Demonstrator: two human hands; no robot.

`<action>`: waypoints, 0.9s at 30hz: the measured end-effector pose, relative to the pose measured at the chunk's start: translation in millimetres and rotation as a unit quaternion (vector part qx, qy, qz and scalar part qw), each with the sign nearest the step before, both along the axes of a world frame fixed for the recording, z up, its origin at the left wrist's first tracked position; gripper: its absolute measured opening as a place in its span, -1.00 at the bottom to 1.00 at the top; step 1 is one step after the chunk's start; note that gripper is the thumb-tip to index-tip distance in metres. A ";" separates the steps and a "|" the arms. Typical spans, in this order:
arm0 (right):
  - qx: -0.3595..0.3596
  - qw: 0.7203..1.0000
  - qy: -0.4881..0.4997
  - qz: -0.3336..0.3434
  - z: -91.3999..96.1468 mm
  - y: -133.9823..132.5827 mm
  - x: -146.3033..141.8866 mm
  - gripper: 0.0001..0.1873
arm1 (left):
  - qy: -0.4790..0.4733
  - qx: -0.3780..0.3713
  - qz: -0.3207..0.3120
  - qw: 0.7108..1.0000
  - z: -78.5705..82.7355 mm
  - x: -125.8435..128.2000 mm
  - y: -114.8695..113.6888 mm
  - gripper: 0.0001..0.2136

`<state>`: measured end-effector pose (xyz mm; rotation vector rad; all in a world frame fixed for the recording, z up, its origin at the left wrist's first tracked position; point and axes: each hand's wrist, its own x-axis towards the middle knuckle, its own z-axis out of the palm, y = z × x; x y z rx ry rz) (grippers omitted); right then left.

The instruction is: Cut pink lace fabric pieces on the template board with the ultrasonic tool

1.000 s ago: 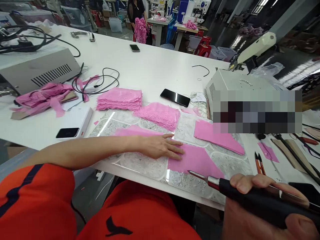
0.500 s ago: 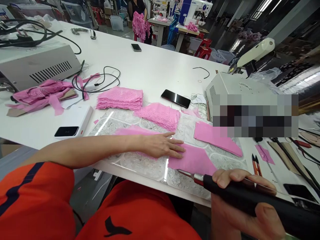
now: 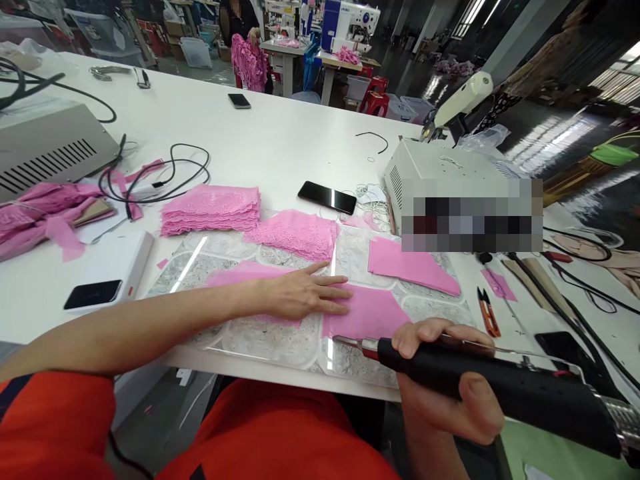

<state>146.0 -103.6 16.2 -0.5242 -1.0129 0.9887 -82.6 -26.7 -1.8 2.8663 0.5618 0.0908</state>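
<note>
Resting our left hand [image 3: 295,295] palm down with fingers spread, we contact the left part of a pink cloth piece [image 3: 370,312], which lies flat and extends to the right of the fingertips. In our right hand [image 3: 433,397] we grip a black-handled tool [image 3: 540,393], fingers above the handle and thumb on the side toward us. Its metal tip [image 3: 347,341] points left, at the near edge of the cloth piece; we cannot tell whether tip and cloth touch. A second pink cloth [image 3: 243,273] shows on both sides of the left wrist. Beneath these lies a clear-topped patterned mat [image 3: 275,343] on the white worktop [image 3: 200,127]. Beyond the left hand we find two lacy pink stacks, one [image 3: 297,233] just ahead and one [image 3: 210,210] farther to the left, and a black phone [image 3: 327,197] behind them. Beyond the right hand we find a plain pink stack [image 3: 413,267], with orange-handled snips [image 3: 487,313] to its right and a grey metal box [image 3: 450,159] behind it.
</note>
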 end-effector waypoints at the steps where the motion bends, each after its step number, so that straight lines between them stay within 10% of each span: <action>1: -0.001 1.000 -0.001 0.003 -0.2 -0.1 0.5 -0.73 | -0.003 0.003 0.003 1.000 -0.3 -0.1 0.0 -0.44; 27: 0.002 1.000 -0.017 -0.010 2.5 4.8 -14.8 -0.72 | 0.046 0.001 0.006 0.999 6.9 3.4 -5.9 -0.44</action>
